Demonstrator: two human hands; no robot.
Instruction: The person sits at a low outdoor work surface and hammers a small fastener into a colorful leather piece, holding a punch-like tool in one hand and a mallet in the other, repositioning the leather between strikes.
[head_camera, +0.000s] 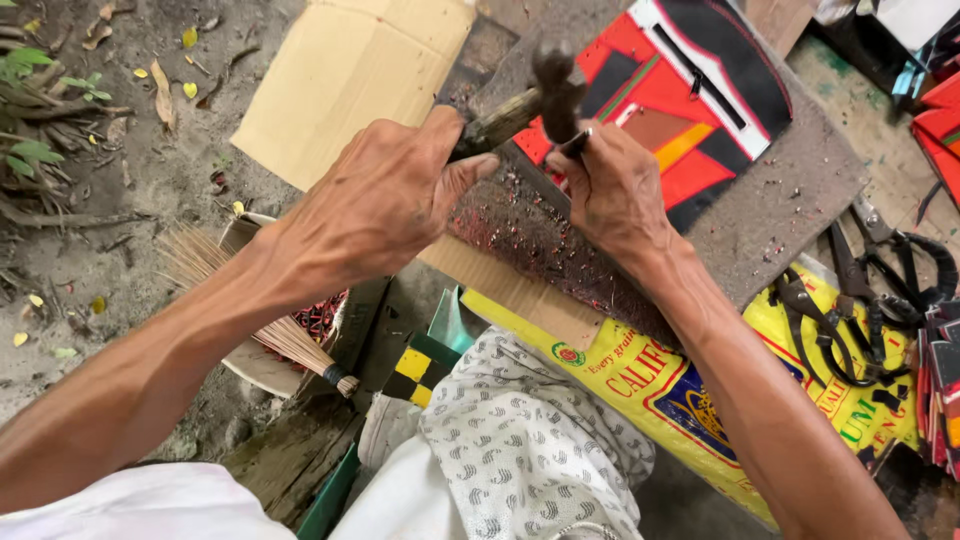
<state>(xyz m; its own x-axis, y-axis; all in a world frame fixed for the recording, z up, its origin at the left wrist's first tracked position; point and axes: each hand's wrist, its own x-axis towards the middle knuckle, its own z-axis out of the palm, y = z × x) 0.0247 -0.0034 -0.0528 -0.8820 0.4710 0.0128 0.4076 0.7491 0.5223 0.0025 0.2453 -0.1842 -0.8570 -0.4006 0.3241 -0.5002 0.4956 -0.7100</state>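
While we sit on dirt ground (150, 150), the grey board (790, 190) lies on a yellow sack (650, 380). On the board rests the red-and-black piece (690, 110). Over the board, our left hand (370, 205) grips the hammer (535, 100). Our right hand (615, 190) pinches a small punch (575, 145) upright against the piece.

Count: one hammer (545, 95), one punch tool (578, 143), one grey work board (790, 190), one small broom (265, 320), one patterned cloth (520, 440), one yellow sack (660, 385), two hands.
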